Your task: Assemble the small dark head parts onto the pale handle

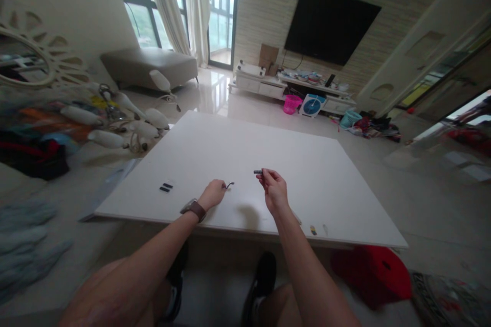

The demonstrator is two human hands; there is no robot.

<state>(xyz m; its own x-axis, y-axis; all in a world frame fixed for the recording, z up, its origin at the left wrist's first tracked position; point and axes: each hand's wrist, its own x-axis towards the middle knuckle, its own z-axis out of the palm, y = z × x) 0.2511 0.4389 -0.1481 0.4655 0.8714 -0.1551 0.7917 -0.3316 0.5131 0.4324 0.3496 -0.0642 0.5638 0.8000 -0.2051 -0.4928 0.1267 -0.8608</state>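
Observation:
My left hand [213,193], with a watch [194,209] on its wrist, is low over the white tabletop [238,145]. Its fingers pinch a small, dark, curved piece [230,184], too small to name surely. To the right, my right hand [275,191] is raised above the table and grips a short dark stick-like piece [258,171] between thumb and fingers. The two pieces are apart. Left of my left hand lie two short black strips [165,188], side by side. A small yellow and dark item [313,230] rests near the front edge, right of my right wrist.
A small pale item [325,228] lies near the table's front edge. A red object [374,276] is below the right front corner. White lamp shades [143,130] crowd the left side. Beyond the table are a pink basket [292,104] and a blue-and-white fan [312,106].

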